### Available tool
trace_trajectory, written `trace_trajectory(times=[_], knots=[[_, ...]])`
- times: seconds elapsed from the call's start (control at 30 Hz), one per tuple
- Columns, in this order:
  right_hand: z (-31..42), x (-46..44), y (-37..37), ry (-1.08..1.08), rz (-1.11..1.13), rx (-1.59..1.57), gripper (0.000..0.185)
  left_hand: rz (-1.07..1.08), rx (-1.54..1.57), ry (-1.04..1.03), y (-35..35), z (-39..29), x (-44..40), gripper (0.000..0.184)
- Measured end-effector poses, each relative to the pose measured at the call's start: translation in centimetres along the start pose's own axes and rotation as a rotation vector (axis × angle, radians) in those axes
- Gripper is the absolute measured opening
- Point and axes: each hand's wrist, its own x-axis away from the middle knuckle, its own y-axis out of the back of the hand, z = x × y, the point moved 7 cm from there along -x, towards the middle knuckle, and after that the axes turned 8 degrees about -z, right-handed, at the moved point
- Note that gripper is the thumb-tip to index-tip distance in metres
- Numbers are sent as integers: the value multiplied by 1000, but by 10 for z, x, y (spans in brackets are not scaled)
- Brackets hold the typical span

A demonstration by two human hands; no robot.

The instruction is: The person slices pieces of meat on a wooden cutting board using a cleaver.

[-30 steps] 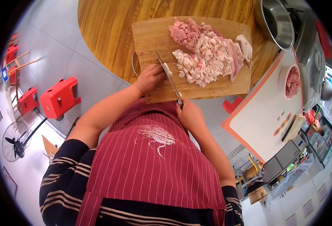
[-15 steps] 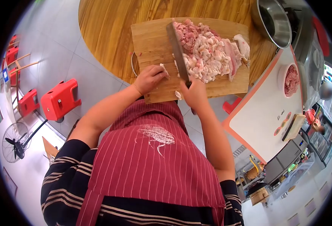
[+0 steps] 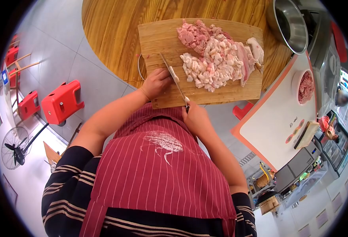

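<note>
My right hand (image 3: 196, 117) is closed round the handle of a knife (image 3: 176, 80), whose blade slants up and left over the front left of the wooden cutting board (image 3: 154, 37). Against the blade lies a thin strip of pale fat (image 3: 174, 74). My left hand (image 3: 157, 83) has its fingers curled at that strip, pressing it on the board; the fingertips are partly hidden by the blade. Right of the knife spreads a heap of chopped white fat (image 3: 213, 65), with diced pink meat (image 3: 193, 35) behind it and a larger uncut slab (image 3: 246, 63) at its right.
The board rests on a round wooden table (image 3: 110, 23). A steel bowl (image 3: 298, 31) stands at the back right. On a white table (image 3: 270, 126) at the right is a bowl of minced meat (image 3: 306, 87). A red stool (image 3: 59, 103) stands on the floor at left.
The knife swung right against the heap half a second ago and is now back left at the strip beside my left hand. My left hand has stayed nearly in place.
</note>
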Motion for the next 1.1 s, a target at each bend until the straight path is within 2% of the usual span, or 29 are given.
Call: trace_trajectory(times=[0.2, 0.27, 0.33, 0.37, 0.43, 0.5, 0.6, 0.67, 0.77, 0.87, 1.0, 1.1], knots=[[29, -60, -13, 100, -113, -25, 26, -29, -19, -88, 7, -9, -8, 25], [33, -79, -3, 150, -164, -78, 26, 9, 24, 2, 4, -2, -4, 24], [28, -88, 17, 236, -158, -69, 27, -1, 19, -21, 7, -5, -7, 24], [25, -85, 22, 238, -159, -70, 27, -15, 19, -35, 9, -7, -9, 24], [12, -70, 43, 41, -239, -211, 27, -38, 25, -24, 15, -9, -13, 23], [12, -50, 49, 68, -229, -252, 25, -55, 44, -8, 15, -11, -11, 22], [9, -24, 37, 132, -212, -124, 25, -55, 31, -9, 14, -7, -10, 23], [2, -10, 18, 106, -89, -105, 27, -29, 29, -33, 10, -6, -7, 24], [-9, 5, 10, 64, -69, -48, 29, -52, -4, -29, 6, -2, -3, 23], [-10, 8, 9, 38, 18, -48, 28, -53, -6, -26, 8, -5, -5, 22], [-13, -4, -2, 19, 15, -66, 27, -33, 20, -1, 9, -4, -6, 22], [0, -26, -14, 101, -24, -129, 28, -60, 6, -5, 10, -3, -5, 21]])
